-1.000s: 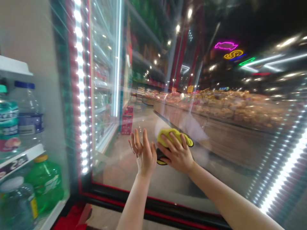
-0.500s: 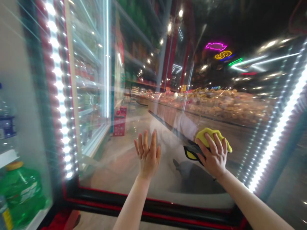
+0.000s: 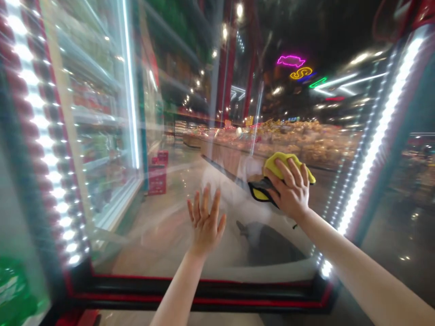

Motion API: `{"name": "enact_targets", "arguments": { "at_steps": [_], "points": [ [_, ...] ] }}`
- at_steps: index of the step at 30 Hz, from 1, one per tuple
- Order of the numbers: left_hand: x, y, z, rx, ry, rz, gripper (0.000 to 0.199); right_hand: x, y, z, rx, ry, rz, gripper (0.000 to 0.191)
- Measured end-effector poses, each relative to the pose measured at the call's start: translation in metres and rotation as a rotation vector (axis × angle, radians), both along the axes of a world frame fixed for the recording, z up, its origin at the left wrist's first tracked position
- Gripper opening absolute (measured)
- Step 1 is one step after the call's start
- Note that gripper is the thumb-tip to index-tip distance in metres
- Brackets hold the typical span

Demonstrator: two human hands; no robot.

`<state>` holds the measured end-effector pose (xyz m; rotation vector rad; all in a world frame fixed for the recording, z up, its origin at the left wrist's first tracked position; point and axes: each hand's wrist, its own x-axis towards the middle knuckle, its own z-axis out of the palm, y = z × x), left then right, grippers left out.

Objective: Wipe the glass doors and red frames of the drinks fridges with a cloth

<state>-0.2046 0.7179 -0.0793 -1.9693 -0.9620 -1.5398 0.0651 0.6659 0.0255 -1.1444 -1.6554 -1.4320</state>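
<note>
Before me stands a glass door pane (image 3: 142,246) in a black frame with red trim. My right hand (image 3: 291,188) presses a yellow cloth with grey-black edging (image 3: 273,164) against the right part of the pane. Its fingers lie over the top of the cloth, and a dark folded part sticks out below the thumb. Lower and to the left, my left hand (image 3: 205,224) is raised palm-on to the glass with fingers spread and nothing in it. Whether its palm touches the pane I cannot tell.
Bright LED strips run along the left (image 3: 47,140) and right (image 3: 377,145) sides. A green bottle (image 3: 15,285) sits at the lower left. Through or reflected in the glass appear lit shelves, red boxes (image 3: 157,179), a long heaped display (image 3: 299,136) and neon signs.
My right hand and the cloth have moved up and slightly left on the glass. My left hand stays spread at nearly the same spot. The view has turned a little right.
</note>
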Motion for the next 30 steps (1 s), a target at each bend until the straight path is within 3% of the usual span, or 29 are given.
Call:
{"name": "enact_targets", "arguments": {
  "at_steps": [2, 4, 6, 8, 10, 13, 16, 18, 20, 23, 26, 28, 30],
  "points": [
    [0.005, -0.002, -0.002, -0.004, 0.016, -0.015, 0.082, 0.025, -0.010, -0.029, 0.023, 0.105, -0.045, 0.055],
    [0.009, -0.004, -0.004, -0.023, 0.038, -0.026, 0.082, 0.038, -0.019, -0.075, 0.050, 0.176, -0.059, 0.059],
    [0.014, -0.005, -0.007, -0.038, 0.069, -0.035, 0.082, 0.035, -0.024, -0.119, 0.064, 0.202, -0.065, 0.064],
    [0.019, -0.006, -0.009, -0.037, 0.101, -0.045, 0.083, 0.020, -0.023, -0.145, 0.035, 0.215, -0.050, 0.067],
    [0.025, -0.008, -0.011, -0.030, 0.117, -0.062, 0.084, 0.002, -0.019, -0.142, -0.028, 0.187, -0.021, 0.067],
    [0.035, -0.011, -0.011, -0.030, 0.114, -0.106, 0.083, -0.009, -0.010, -0.089, -0.106, 0.142, 0.025, 0.059],
    [0.044, -0.013, -0.010, -0.034, 0.111, -0.140, 0.084, 0.012, -0.006, -0.030, -0.041, 0.172, 0.026, 0.049],
    [0.048, -0.013, -0.010, -0.026, 0.121, -0.151, 0.085, 0.037, -0.008, -0.017, 0.027, 0.243, 0.014, 0.049],
    [0.052, -0.014, -0.011, -0.016, 0.143, -0.157, 0.085, 0.061, -0.015, -0.034, 0.115, 0.319, 0.007, 0.051],
    [0.057, -0.018, -0.016, -0.024, 0.191, -0.156, 0.085, 0.074, -0.029, -0.099, 0.188, 0.412, -0.018, 0.056],
    [0.065, -0.023, -0.022, -0.013, 0.233, -0.149, 0.084, 0.055, -0.037, -0.160, 0.108, 0.422, -0.059, 0.063],
    [0.072, -0.026, -0.025, 0.018, 0.253, -0.150, 0.083, 0.036, -0.035, -0.168, 0.006, 0.385, -0.076, 0.065],
    [0.079, -0.029, -0.025, 0.042, 0.263, -0.162, 0.082, 0.025, -0.030, -0.147, -0.082, 0.294, -0.053, 0.064]
  ]
}}
